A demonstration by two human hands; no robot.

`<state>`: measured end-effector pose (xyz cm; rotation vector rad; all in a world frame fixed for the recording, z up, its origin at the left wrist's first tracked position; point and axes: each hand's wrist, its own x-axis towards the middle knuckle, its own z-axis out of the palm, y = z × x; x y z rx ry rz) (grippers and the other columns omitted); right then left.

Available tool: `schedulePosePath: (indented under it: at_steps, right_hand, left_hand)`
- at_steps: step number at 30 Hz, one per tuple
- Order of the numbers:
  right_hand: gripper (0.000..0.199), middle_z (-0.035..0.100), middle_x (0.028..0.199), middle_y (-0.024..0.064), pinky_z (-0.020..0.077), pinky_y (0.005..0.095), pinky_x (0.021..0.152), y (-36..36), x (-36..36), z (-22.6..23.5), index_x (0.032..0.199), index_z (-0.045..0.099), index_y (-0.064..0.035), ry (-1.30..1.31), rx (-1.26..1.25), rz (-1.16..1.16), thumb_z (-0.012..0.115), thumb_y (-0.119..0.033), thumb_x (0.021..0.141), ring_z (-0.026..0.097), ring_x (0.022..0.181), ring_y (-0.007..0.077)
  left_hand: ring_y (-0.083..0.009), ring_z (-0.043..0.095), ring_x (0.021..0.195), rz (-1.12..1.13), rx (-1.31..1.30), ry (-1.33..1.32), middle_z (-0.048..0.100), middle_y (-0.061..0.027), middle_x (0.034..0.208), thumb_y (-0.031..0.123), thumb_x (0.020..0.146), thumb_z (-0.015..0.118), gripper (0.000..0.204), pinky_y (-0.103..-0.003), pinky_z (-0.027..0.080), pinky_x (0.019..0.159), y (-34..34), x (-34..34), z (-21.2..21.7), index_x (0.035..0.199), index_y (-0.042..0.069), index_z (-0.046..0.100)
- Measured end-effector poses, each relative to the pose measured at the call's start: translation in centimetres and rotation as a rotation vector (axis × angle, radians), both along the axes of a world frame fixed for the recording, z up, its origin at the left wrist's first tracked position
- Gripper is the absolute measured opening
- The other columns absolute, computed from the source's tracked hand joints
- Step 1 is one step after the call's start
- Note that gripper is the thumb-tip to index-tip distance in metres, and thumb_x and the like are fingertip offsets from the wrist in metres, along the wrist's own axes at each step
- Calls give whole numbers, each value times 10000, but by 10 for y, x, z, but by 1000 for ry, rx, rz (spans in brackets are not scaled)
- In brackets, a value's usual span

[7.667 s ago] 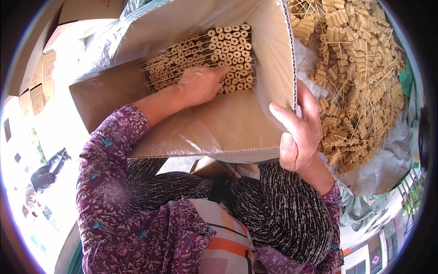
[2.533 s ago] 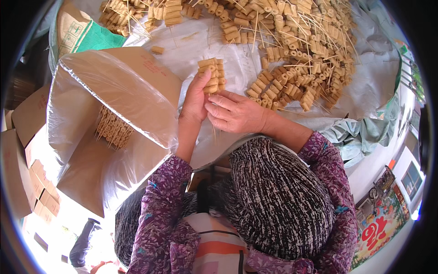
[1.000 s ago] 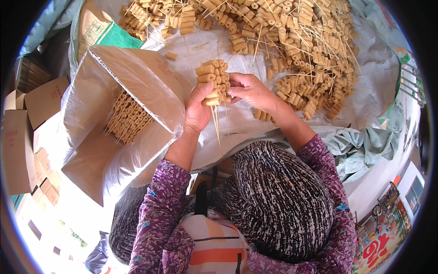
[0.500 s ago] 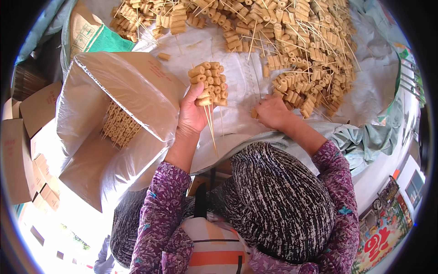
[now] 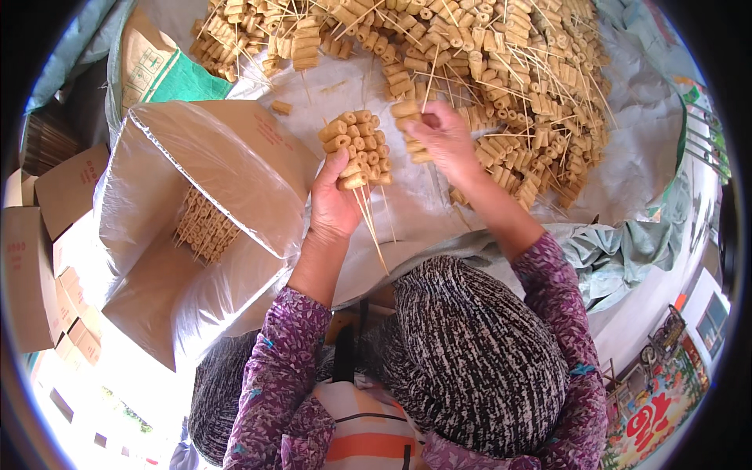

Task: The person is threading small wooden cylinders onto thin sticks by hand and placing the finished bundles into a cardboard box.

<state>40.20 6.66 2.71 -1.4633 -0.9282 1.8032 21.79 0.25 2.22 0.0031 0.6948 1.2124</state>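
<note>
My left hand (image 5: 333, 204) grips a bunch of skewers (image 5: 359, 149) threaded with tan cylinder pieces, their thin sticks hanging down past my wrist. My right hand (image 5: 445, 139) is closed on another tan skewer (image 5: 409, 117) just right of the bunch, at the near edge of a big heap of the same skewers (image 5: 501, 70) spread on a white sheet (image 5: 642, 149). To my left stands a cardboard box lined with a plastic bag (image 5: 211, 180), with a stack of skewers (image 5: 205, 227) inside.
Flat cardboard boxes (image 5: 39, 243) lie at the far left. A green and tan sack (image 5: 160, 70) sits behind the lined box. A pale green tarp (image 5: 619, 258) is bunched at the right. My dark patterned clothing (image 5: 478, 360) fills the lower middle.
My right hand has come up from the heap holding a skewer and now sits beside the bunch in my left hand. Earlier, my left hand was inside the lined box.
</note>
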Motion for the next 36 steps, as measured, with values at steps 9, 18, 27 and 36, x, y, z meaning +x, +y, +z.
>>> schedulePosePath:
  at_steps: [9, 18, 27, 36]
  right_hand:
    - [303, 632, 1095, 63, 531, 308, 749, -12, -38, -1, 1231, 533, -39, 78, -94, -61, 573, -155, 954, 616, 951, 153]
    - [607, 518, 1304, 131, 388, 292, 1008, -21, -52, 20, 1398, 360, 58, 171, 117, -119, 527, -354, 985, 492, 1185, 174]
    - [986, 275, 1463, 285, 228, 376, 1139, -20, -49, 31, 1474, 133, 108, 19, 345, 106, 570, -558, 892, 261, 1400, 336]
    - [948, 394, 1415, 233, 381, 353, 1055, -18, -59, 79, 1478, 208, 70, 45, 225, 179, 724, -320, 784, 479, 1254, 298]
  left_hand:
    - [-229, 512, 1211, 51, 50, 224, 539, -95, 1317, 251, 898, 631, 550, -391, 394, 1047, 7, 3, 13, 1354, 13, 437]
    - [-207, 480, 1244, -110, 35, 265, 525, -62, 1333, 328, 890, 643, 616, -375, 349, 1072, 6, 12, 16, 1384, 41, 410]
    - [-206, 424, 1293, -73, 58, 196, 472, -41, 1384, 444, 911, 608, 671, -389, 315, 1085, 9, 22, 39, 1427, 84, 373]
    - [-206, 420, 1297, 8, 108, -13, 444, -68, 1407, 455, 921, 596, 703, -387, 309, 1107, 5, 16, 62, 1439, 57, 335]
